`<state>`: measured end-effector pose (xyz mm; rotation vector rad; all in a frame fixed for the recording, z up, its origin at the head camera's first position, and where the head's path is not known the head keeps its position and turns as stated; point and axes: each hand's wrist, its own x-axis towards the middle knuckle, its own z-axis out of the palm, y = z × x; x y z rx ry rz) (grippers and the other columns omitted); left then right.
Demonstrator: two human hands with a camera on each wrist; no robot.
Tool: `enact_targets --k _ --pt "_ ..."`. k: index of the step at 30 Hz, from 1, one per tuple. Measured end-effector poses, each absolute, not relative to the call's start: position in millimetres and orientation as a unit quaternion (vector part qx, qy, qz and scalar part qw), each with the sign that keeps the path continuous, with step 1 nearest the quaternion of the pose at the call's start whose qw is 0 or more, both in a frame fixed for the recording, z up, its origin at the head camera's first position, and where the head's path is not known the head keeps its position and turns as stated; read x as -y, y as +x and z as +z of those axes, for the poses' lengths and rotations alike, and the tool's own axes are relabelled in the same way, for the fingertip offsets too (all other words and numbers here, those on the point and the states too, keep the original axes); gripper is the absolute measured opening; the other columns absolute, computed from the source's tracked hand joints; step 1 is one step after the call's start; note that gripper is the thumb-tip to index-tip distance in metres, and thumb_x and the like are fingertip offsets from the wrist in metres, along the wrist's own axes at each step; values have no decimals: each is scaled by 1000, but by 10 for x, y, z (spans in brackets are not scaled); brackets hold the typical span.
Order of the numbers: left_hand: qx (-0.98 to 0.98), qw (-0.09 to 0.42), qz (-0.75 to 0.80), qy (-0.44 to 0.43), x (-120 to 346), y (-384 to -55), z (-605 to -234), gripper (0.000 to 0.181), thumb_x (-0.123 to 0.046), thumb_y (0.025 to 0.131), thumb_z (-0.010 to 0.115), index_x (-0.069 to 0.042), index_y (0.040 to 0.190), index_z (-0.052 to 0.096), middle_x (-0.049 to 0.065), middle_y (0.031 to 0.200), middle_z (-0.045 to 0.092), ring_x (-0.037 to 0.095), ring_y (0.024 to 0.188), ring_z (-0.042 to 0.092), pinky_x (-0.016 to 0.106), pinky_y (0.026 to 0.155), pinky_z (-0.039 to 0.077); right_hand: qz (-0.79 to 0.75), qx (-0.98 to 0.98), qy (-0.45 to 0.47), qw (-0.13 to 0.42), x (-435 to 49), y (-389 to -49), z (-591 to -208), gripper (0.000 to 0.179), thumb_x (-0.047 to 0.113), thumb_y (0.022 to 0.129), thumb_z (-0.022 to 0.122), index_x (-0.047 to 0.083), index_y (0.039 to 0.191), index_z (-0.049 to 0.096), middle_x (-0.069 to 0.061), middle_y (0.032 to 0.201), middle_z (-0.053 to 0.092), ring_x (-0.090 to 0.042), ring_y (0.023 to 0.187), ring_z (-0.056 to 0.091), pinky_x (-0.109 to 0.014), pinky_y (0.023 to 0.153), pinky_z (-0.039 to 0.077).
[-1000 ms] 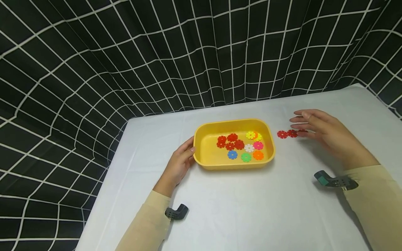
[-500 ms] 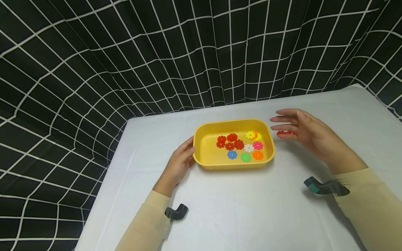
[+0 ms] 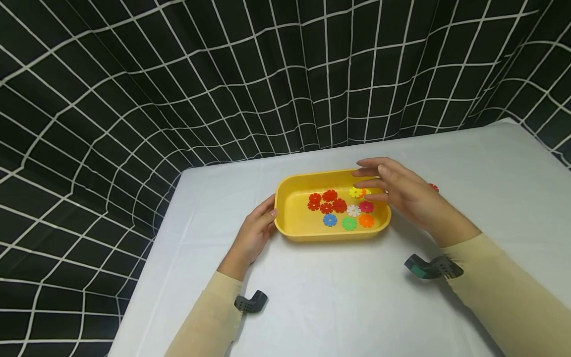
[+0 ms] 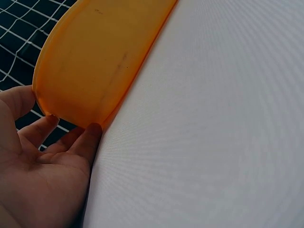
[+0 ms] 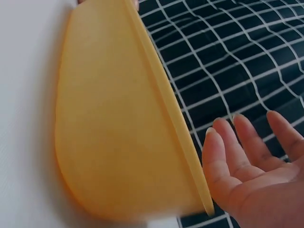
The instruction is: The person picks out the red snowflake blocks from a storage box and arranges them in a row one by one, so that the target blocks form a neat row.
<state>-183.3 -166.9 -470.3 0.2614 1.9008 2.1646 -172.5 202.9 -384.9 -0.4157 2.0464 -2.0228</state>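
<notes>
A shallow yellow tray [image 3: 290, 215] stands on the white cloth, with notched plastic discs lying inside. Red discs [image 3: 330, 196] cluster near its middle; a blue disc [image 3: 330, 220], a green disc [image 3: 349, 223], a white disc [image 3: 354, 210], a pink disc [image 3: 366, 207], an orange disc [image 3: 366, 220] and yellow ones [image 3: 355, 192] lie further right. My left hand [image 3: 255, 232] holds the tray's left end, thumb at the rim and fingers against the outer wall. My right hand [image 3: 403, 196] hovers over the right end, fingers spread and lightly bent, with nothing in them.
Right of the tray a red disc [image 3: 434, 188] shows on the cloth [image 3: 339, 297], partly behind my right hand. A black curtain with a white grid [image 3: 285, 74] hangs along the back and left of the table. A dark band device [image 3: 432, 267] sits on my right wrist.
My right hand has moved left, from above the red discs on the cloth to over the tray's right end. My left hand and the tray have stayed where they were.
</notes>
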Motion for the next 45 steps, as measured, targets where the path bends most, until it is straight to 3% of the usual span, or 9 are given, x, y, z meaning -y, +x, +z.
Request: enact_targets --k 7,14,21,28,34,45 --pt "-655 125 739 91 1657 -1829 -4707 53 -14 114 55 -7 165 46 5 166 47 21 151 45 41 122 40 -688 -703 -131 128 -1803 -1859 -3863 52 38 115 52 11 160 47 -15 159 49 -36 142 52 -45 109 53" --pt "-657 124 738 90 1651 -1819 -4696 52 -14 114 54 -7 165 46 5 166 48 20 151 44 39 122 39 -653 -740 -102 127 -1601 -2017 -3989 65 44 105 72 16 159 50 -12 157 53 -32 140 52 -55 111 51" --pt "-658 124 738 88 1651 -1833 -4704 53 -15 114 55 -7 165 46 4 166 48 20 151 44 39 121 40 -599 -785 -85 135 -1510 -2100 -4121 68 42 102 78 16 158 51 -12 155 53 -35 137 50 -57 110 51" --pt "-658 119 738 94 1659 -1839 -4699 52 -15 114 55 -6 165 47 4 166 48 20 151 45 39 121 40 -530 -832 -76 146 -1438 -2177 -4187 63 23 100 81 11 156 53 -15 151 55 -39 134 51 -57 114 46" --pt "-657 120 739 86 1652 -1834 -4701 52 -13 114 55 -7 165 47 4 165 49 20 151 45 39 121 40 -467 -864 -118 146 -1405 -2198 -4271 61 3 97 81 -2 151 54 -24 145 58 -45 133 53 -59 117 43" --pt "-659 120 738 87 1657 -1837 -4693 52 -14 114 55 -7 165 47 4 165 49 20 151 45 39 121 40 -357 -918 -112 129 -1334 -2177 -4291 39 -6 94 78 -1 131 67 -17 113 59 -34 105 56 -43 89 56"
